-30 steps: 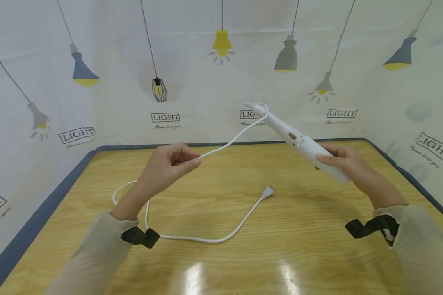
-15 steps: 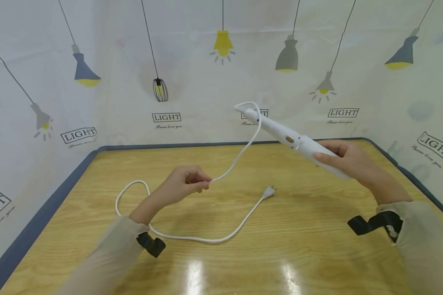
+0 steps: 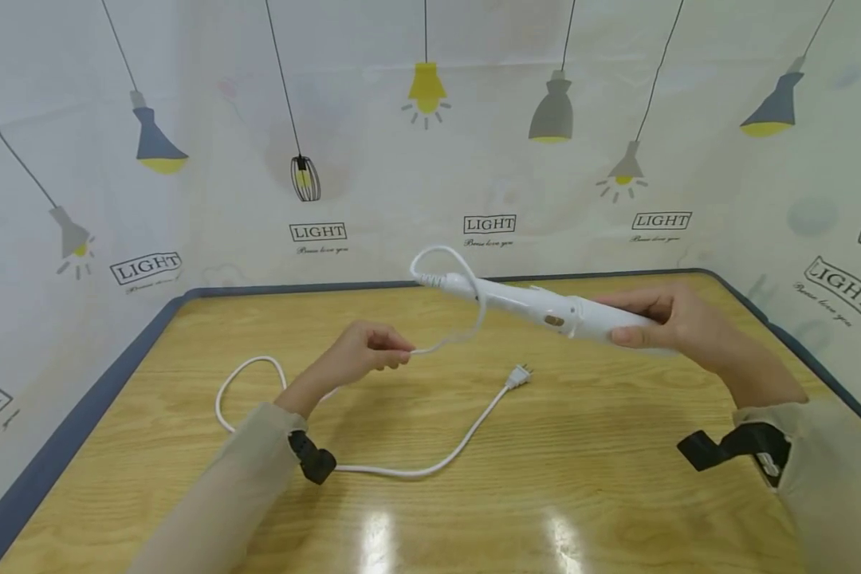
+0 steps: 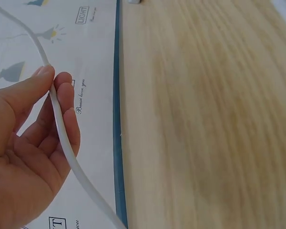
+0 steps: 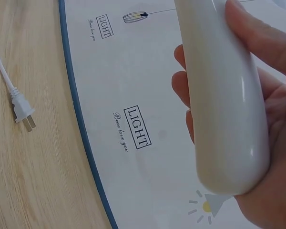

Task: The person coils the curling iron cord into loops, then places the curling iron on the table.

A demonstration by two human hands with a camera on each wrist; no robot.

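My right hand [image 3: 682, 323] grips a white wand-shaped electric appliance [image 3: 520, 300] near its thick rounded end. In the right wrist view the fingers and thumb wrap that smooth end [image 5: 224, 109]. The wand lies nearly level above the table, with a gold-coloured button [image 3: 554, 320] facing me. From its ribbed left end the white power cord [image 3: 482, 299] loops up and back down. My left hand [image 3: 362, 351] pinches this cord between thumb and fingers. Below the pinch, the left wrist view shows the cord [image 4: 78, 169] running past the palm.
The rest of the cord [image 3: 416, 473] curves over the wooden table [image 3: 581, 494], passing behind my left forearm. Its two-pronged plug [image 3: 519, 375] lies mid-table. A lamp-printed backdrop [image 3: 373, 143] rises along the table's back and sides, edged by a dark blue border [image 3: 115, 399].
The appliance has tipped from a steep slant to nearly level, its cord end sinking and shifting left. My left hand has come down and right, and the cord now hangs slack in a loop.
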